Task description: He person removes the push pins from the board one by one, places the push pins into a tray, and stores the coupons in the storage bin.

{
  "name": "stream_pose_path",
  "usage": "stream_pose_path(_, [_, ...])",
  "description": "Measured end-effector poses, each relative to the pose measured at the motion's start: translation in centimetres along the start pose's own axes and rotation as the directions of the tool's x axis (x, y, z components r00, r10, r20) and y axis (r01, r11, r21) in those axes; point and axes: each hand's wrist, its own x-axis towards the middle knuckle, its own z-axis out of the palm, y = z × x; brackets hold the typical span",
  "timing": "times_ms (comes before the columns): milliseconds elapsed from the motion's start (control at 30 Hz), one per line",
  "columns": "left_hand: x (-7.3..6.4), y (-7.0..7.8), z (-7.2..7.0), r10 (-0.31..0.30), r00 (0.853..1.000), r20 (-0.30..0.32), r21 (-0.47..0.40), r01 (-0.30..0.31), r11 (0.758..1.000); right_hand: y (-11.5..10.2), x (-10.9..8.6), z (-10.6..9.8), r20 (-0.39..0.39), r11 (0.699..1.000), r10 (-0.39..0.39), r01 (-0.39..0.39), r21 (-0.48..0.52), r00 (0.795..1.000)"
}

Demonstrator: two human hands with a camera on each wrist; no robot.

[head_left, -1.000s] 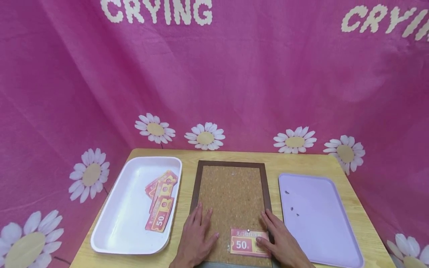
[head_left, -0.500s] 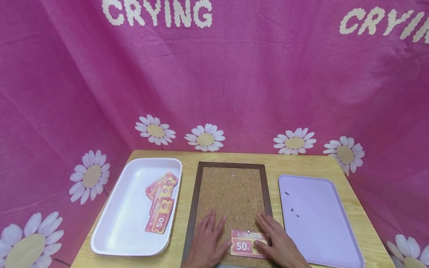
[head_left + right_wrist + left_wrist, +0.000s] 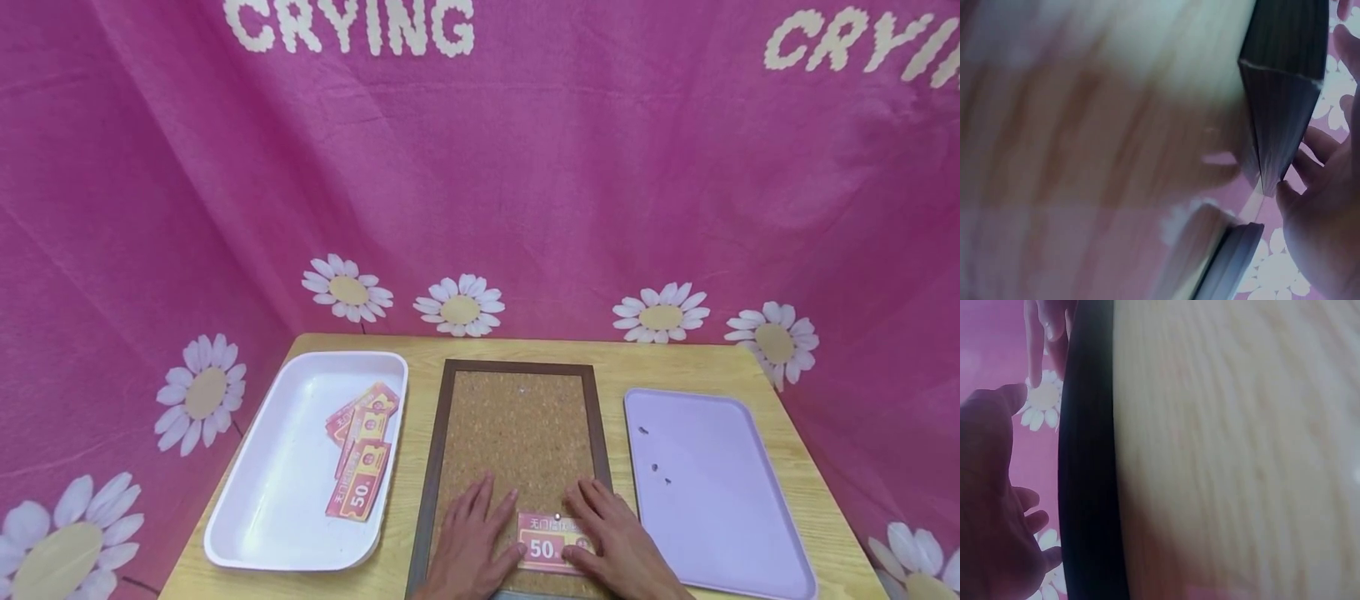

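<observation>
A cork board [image 3: 517, 442] in a dark brown frame lies on the table. On its lower right part is a pink-and-yellow coupon [image 3: 542, 550] printed with 50, with a small pin head [image 3: 557, 517] at its upper edge. My left hand [image 3: 472, 537] rests over the lower left of the cork, fingers extended, thumb tip at the coupon's left edge. My right hand [image 3: 618, 542] covers the coupon's right end, its thumb over the print and fingers reaching up the cork. In the wrist views, the left hand [image 3: 988, 500] and right hand [image 3: 1322, 206] appear beside the dark frame.
To the left stands a white tray [image 3: 277, 467] with several similar coupons [image 3: 363, 454] overlapping along its right side. A lilac tray [image 3: 712, 492] on the right bears a few tiny dark pieces [image 3: 655, 468]. A pink daisy-print cloth [image 3: 555, 208] hangs behind the wooden table [image 3: 611, 367].
My left hand has moved right from the frame's left side onto the cork, up to the coupon. The right hand has shifted slightly left over the coupon. The trays stay put.
</observation>
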Motion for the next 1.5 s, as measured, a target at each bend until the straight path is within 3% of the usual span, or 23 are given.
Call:
stream_pose_path(233, [0.2,0.5,0.3,-0.022,0.996,0.082,-0.031,0.024,0.999,-0.6,0.0,0.2,0.026,0.994,-0.058,0.060,-0.090,0.998])
stream_pose_path(533, [0.5,1.1,0.7,0.017,0.998,0.067,0.023,-0.019,1.000,-0.6,0.3,0.5,0.031,0.995,-0.076,0.078,-0.062,0.997])
stream_pose_path(733, [0.9,1.5,0.6,0.026,0.991,0.132,0.009,-0.027,1.000,-0.6,0.7,0.3,0.063,0.998,-0.048,0.050,-0.035,0.997])
stream_pose_path(933, [0.9,1.9,0.7,0.025,0.985,0.172,0.041,-0.032,0.999,-0.7,1.1,0.4,0.015,0.998,-0.055,0.055,-0.023,0.998])
stream_pose_path(1233, [0.8,1.9,0.8,0.032,0.990,0.136,0.032,-0.036,0.999,-0.6,2.1,0.7,-0.007,0.998,0.052,-0.052,0.031,0.999])
stream_pose_path(1500, [0.7,2.0,0.8,0.040,0.993,0.115,0.049,-0.046,0.998,0.1,2.9,1.4,-0.176,0.992,0.034,-0.012,0.122,0.984])
